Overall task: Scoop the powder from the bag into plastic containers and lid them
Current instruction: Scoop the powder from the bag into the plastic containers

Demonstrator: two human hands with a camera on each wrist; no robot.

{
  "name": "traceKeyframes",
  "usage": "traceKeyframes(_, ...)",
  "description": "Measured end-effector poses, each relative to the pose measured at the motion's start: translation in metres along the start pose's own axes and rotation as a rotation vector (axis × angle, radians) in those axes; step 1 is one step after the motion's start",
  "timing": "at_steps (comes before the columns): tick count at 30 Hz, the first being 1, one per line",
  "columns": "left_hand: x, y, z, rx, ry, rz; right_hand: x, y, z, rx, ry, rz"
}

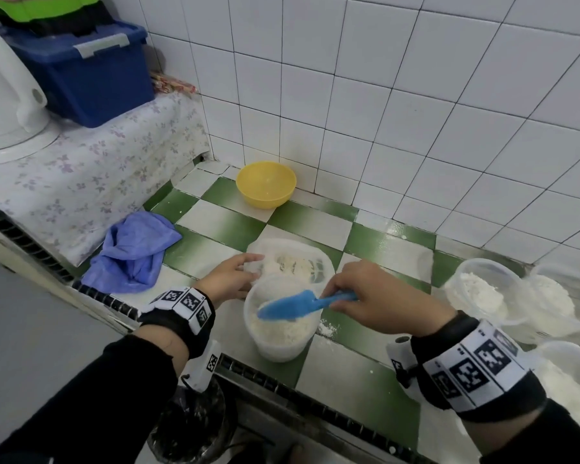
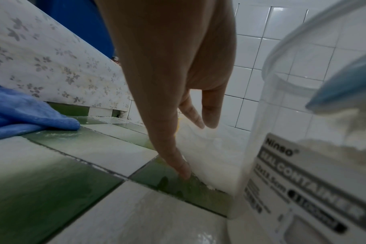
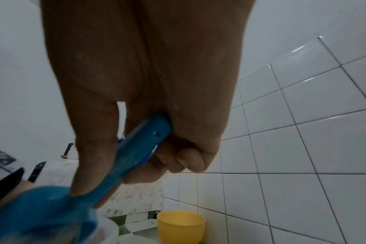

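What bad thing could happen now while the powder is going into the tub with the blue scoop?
1. The blue scoop sits over the rim of the plastic tub, and powder already lies spilled on the counter; more could fall outside.
2. Only the right hand is at the tub. The left hand is on the powder bag, so a bump from the scoop might tip or slide the tub.
3. The tub stands near the counter's front edge, so a slide could carry it off.

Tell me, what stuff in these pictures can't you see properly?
- Head view: the bag is partly behind the container and left hand; how much powder remains is hidden.
- Right wrist view: the scoop bowl is blurred.
- Left wrist view: the container's label small print is blurred.
- Head view: filled containers are cut off by the right edge.
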State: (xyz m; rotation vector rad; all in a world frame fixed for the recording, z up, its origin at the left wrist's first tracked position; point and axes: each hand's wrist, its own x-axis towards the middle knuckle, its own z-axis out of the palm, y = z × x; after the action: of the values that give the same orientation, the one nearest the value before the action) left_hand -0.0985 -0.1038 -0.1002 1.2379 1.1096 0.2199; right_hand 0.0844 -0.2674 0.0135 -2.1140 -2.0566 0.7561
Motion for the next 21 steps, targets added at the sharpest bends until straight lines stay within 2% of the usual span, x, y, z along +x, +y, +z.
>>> traceKeyframes(3, -0.003, 0.001, 0.000, -0.010, -0.002, 0.004, 0.000, -0.002, 0.006, -0.079, 0.016, -0.005)
traceKeyframes(7, -0.004, 0.001, 0.000, -0.017, -0.009, -0.001, -0.003, -0.001, 0.005, -0.042, 0.046, 0.005)
traceKeyframes(12, -0.003, 0.000, -0.002, 0.012, -0.005, 0.009, -0.006, 0.008, -0.011, 0.302, 0.023, 0.074)
traceKeyframes(16, 0.000, 0.000, -0.002, 0.046, 0.018, 0.052, -0.001, 0.025, -0.018, 0.452, 0.147, 0.202)
traceKeyframes(21, 0.007, 0.004, -0.004, 0.115, 0.029, 0.100, 0.027, 0.039, 0.000, 0.255, 0.160, 0.377)
